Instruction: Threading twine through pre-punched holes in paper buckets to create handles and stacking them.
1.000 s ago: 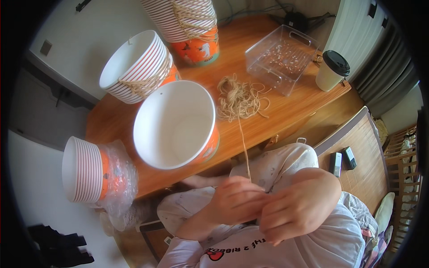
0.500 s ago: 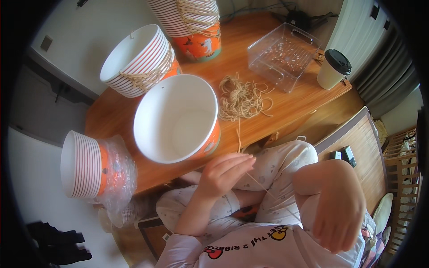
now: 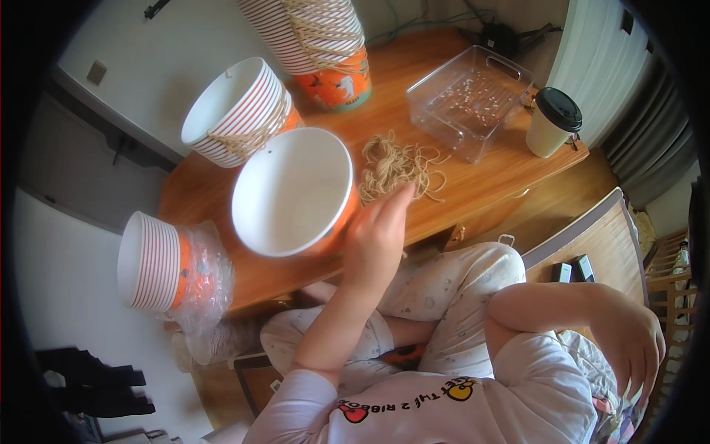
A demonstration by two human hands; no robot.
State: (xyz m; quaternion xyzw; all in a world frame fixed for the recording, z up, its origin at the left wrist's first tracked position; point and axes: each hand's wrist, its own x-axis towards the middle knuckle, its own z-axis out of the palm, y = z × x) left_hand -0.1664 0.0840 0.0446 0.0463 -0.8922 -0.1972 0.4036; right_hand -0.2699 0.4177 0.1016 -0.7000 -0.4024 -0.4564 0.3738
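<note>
My left hand [image 3: 376,240] reaches up to the table edge, palm against the orange side of a large paper bucket [image 3: 290,189] with a white inside. Its stretched fingertips touch the near edge of a loose pile of tan twine [image 3: 398,164]. I see nothing gripped in it. My right hand [image 3: 634,348] hangs low at the right beside my knee, away from the table, fingers loosely apart and holding nothing.
On the wooden table [image 3: 488,174] are a twine-tied stack of striped buckets [image 3: 238,111], a taller tied stack [image 3: 319,41], a plastic-wrapped stack lying on its side [image 3: 155,260], a clear plastic bin [image 3: 470,100] and a lidded coffee cup [image 3: 551,122].
Both hands were together at my lap on a strand of twine. The left hand has since risen to the bucket and twine pile, and the right has dropped away to the right.
</note>
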